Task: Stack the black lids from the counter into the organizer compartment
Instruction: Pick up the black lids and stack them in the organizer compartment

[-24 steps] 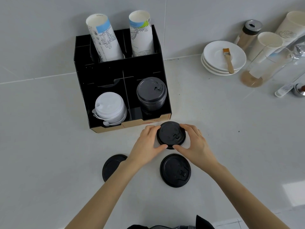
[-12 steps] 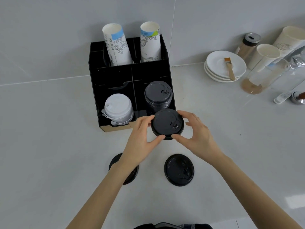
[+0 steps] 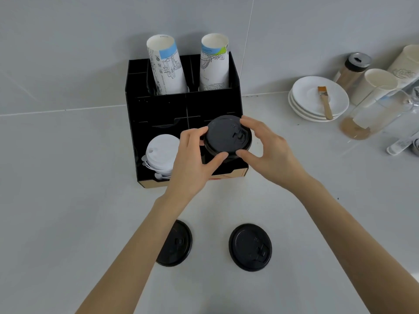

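Note:
A black lid [image 3: 226,135] is held between my left hand [image 3: 192,162] and my right hand [image 3: 269,155], right over the front right compartment of the black organizer [image 3: 163,107]. The stack of black lids in that compartment is mostly hidden under the held lid. Two more black lids lie flat on the counter: one [image 3: 179,244] partly under my left forearm, the other [image 3: 250,247] between my arms.
White lids [image 3: 162,152] fill the front left compartment. Two tall stacks of paper cups [image 3: 167,66] stand in the back compartments. At the right are white saucers [image 3: 310,96] with a brush [image 3: 325,103], a shaker jar [image 3: 352,69], paper cups and a clear pitcher [image 3: 371,114].
Both hands lifted the black lid off the counter and carried it away from me, from in front of the organizer to above its front right compartment.

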Demonstrator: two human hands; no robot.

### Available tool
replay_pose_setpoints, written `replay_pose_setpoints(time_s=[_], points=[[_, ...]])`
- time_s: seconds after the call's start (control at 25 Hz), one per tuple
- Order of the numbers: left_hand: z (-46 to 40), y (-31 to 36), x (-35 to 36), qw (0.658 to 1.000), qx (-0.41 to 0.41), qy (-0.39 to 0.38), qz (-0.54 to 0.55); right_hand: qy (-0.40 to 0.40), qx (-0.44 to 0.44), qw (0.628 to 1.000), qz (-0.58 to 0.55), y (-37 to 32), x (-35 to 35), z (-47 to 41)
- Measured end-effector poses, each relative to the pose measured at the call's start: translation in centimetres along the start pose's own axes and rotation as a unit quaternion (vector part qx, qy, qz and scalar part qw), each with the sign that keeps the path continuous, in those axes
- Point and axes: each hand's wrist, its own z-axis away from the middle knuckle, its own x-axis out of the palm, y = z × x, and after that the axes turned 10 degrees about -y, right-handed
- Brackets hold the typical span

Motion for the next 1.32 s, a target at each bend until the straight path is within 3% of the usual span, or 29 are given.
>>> replay_pose_setpoints(time_s=[0.36,0.92,1.32], points=[[-2.5,-1.8,2.1,0.998,-0.052,0.022,-0.036,-0.065,-0.005,0.997,0.045,3.1,0.4,-3.7],[-3.7,-2.1,3.0,0.994,-0.044,0.023,-0.101,-0.067,0.016,0.99,0.121,3.4,1.2,-4.7],[-3.4,-2.0,2.6,0.994,-0.067,-0.006,-0.089,-0.029,0.014,0.998,0.05,3.0,2.2,-3.2]])
